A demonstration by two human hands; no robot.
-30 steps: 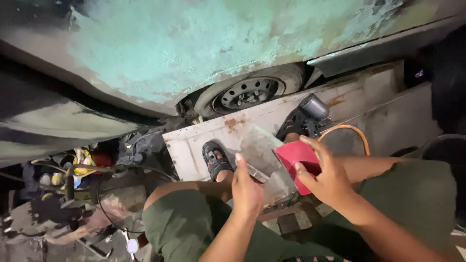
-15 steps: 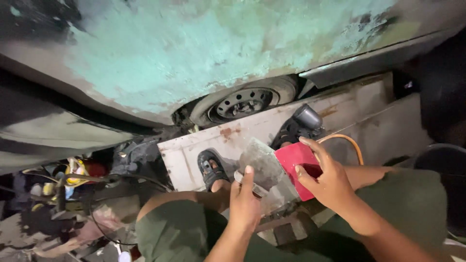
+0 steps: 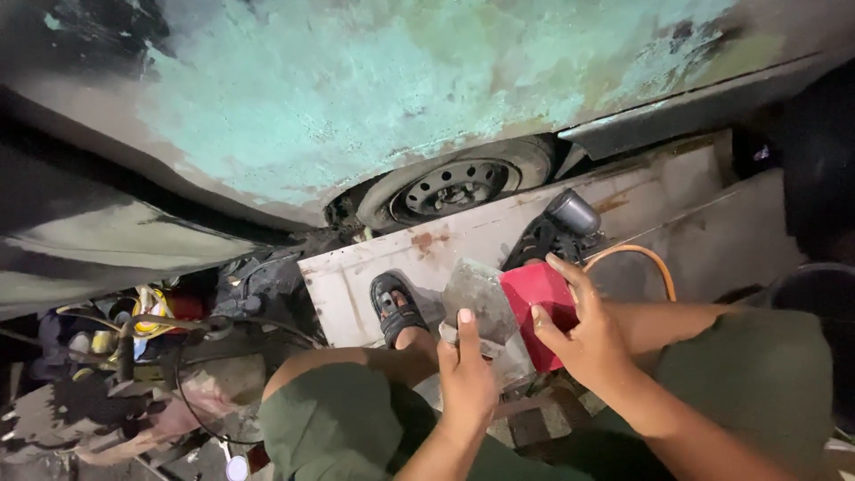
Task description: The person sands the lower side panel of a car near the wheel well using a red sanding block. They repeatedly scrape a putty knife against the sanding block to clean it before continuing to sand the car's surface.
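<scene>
a big old car body (image 3: 356, 98) fills the top of the view, its paint worn to green and brown. under it lies a wheel (image 3: 459, 183) with a dark tyre and a grey rim full of holes. a long pale metal panel (image 3: 499, 240) with rust spots runs slantwise below the wheel. a person sits low in green shorts (image 3: 338, 419), one foot in a black sandal (image 3: 396, 307) set against the panel. an orange hose (image 3: 637, 263) curves by the right side.

the right hand (image 3: 588, 334) is closed around a red block (image 3: 534, 307). the left hand (image 3: 465, 379) pinches the lower edge of a grey sheet (image 3: 479, 298), thumb up on top. the sheet lies just ahead of both hands, touching the block on its left, long side pointing up and away. the left hand is nearer to it. a tangle of wires and tools (image 3: 151, 338) sits far left. no labels or signs can be made out.
</scene>
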